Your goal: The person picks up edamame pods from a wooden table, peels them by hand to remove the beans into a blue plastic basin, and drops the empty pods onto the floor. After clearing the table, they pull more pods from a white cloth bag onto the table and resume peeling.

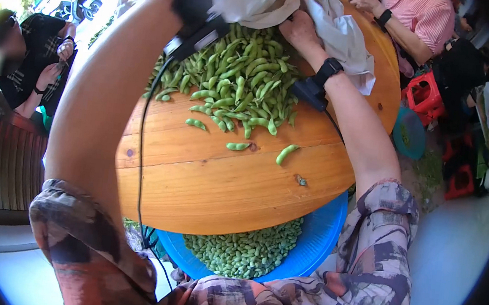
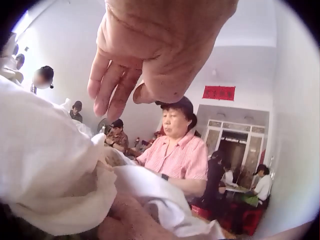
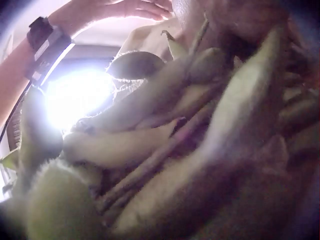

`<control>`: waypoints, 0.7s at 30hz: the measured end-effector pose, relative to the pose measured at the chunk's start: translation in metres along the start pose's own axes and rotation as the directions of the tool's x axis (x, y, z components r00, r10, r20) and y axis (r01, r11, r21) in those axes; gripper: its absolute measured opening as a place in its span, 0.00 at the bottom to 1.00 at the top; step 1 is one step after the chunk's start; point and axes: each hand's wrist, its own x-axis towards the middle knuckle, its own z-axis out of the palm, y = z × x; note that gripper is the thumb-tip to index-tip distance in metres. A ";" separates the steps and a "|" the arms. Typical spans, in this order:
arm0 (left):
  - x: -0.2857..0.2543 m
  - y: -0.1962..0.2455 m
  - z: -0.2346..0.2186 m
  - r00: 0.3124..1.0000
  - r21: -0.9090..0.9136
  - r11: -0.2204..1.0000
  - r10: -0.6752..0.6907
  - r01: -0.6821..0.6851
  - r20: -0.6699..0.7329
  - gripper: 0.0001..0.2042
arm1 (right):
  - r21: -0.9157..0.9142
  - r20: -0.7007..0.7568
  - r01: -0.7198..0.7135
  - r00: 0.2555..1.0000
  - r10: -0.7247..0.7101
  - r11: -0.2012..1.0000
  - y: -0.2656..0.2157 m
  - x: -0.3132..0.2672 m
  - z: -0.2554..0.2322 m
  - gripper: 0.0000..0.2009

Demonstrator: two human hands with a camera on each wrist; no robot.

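My left hand [image 2: 160, 50] is raised above a white cloth sack [image 2: 50, 155] in the left wrist view, its fingers straight and holding nothing. In the head view that hand is cut off at the top edge. My right hand [image 1: 301, 33] reaches to the white cloth at the far side of a heap of green soybean pods [image 1: 241, 75]. The cloth hides its fingertips, and I cannot tell whether they grip it. Close-up pods [image 3: 150, 145] fill the right wrist view, under the right hand [image 3: 240, 20].
The heap lies on a round wooden table [image 1: 223, 180], a few loose pods [image 1: 287, 154] nearer me. Below the table edge, a blue basin [image 1: 322, 238] holds shelled beans [image 1: 246, 248]. A person in a striped shirt [image 1: 419, 22] sits at the far right, near a red stool [image 1: 423, 97].
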 end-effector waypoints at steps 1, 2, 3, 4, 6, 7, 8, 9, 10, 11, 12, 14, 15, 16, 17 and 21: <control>-0.011 -0.002 -0.005 0.989 0.009 0.996 0.087 -0.089 0.121 0.15 | 0.076 0.030 0.072 0.997 -0.074 0.995 0.006 0.005 0.002 0.20; -0.031 0.013 -0.021 0.989 0.022 0.996 0.085 -0.088 0.120 0.15 | 0.084 0.027 0.082 0.996 -0.085 0.993 0.000 0.006 0.005 0.20; -0.060 0.041 -0.043 0.901 0.040 0.998 -0.055 0.042 0.430 0.13 | 0.032 0.022 0.066 0.998 -0.066 0.997 -0.007 0.004 0.007 0.20; -0.076 0.055 -0.057 0.702 0.095 0.982 -0.183 0.163 0.688 0.11 | -0.024 0.016 0.047 0.999 -0.047 0.999 -0.015 0.001 0.008 0.20; -0.107 0.024 -0.025 0.874 0.226 0.973 -0.154 0.052 0.461 0.12 | -0.041 -0.012 0.049 0.999 -0.049 0.998 -0.033 -0.009 0.009 0.20; -0.118 0.001 -0.009 0.903 0.166 0.979 -0.175 0.118 0.392 0.11 | 0.015 0.023 0.086 0.996 -0.087 0.996 -0.038 -0.014 0.008 0.20; -0.124 -0.005 -0.009 0.905 0.169 0.978 -0.178 0.120 0.385 0.11 | 0.072 0.057 0.122 0.990 -0.126 0.990 -0.048 -0.021 0.005 0.20; -0.127 -0.010 -0.011 0.945 0.091 0.983 -0.180 0.161 0.272 0.11 | 0.081 0.091 0.228 0.968 -0.235 0.970 -0.058 -0.030 0.000 0.18; -0.131 -0.015 -0.009 0.968 0.001 0.981 -0.191 0.193 0.161 0.10 | 0.131 0.072 0.232 0.967 -0.243 0.964 -0.061 -0.032 0.014 0.19; -0.131 -0.024 -0.003 0.970 -0.134 0.963 -0.225 0.236 0.088 0.10 | 0.130 0.076 0.330 0.937 -0.341 0.935 -0.074 -0.045 0.017 0.19; -0.129 -0.035 0.004 0.970 -0.134 0.962 -0.226 0.236 0.086 0.10 | 0.131 0.080 0.423 0.897 -0.435 0.896 -0.084 -0.061 0.016 0.19; -0.126 -0.041 0.002 0.984 -0.177 0.968 -0.174 0.177 0.032 0.10 | 0.106 0.112 0.454 0.879 -0.464 0.885 -0.092 -0.070 0.012 0.20; -0.126 -0.044 0.002 0.974 -0.145 0.964 -0.214 0.223 0.070 0.11 | 0.083 0.143 0.483 0.860 -0.490 0.872 -0.095 -0.070 0.012 0.21; -0.130 -0.045 0.001 0.973 -0.145 0.963 -0.220 0.227 0.066 0.11 | 0.084 0.147 0.487 0.857 -0.494 0.869 -0.093 -0.065 0.009 0.21; -0.136 -0.046 0.002 0.982 -0.214 0.959 -0.188 0.186 0.010 0.12 | 0.083 0.174 0.437 0.879 -0.444 0.896 -0.087 -0.056 0.004 0.22; -0.170 -0.020 -0.006 0.978 -0.148 0.967 -0.202 0.207 0.047 0.16 | 0.095 0.104 0.404 0.905 -0.413 0.910 -0.058 -0.030 0.014 0.23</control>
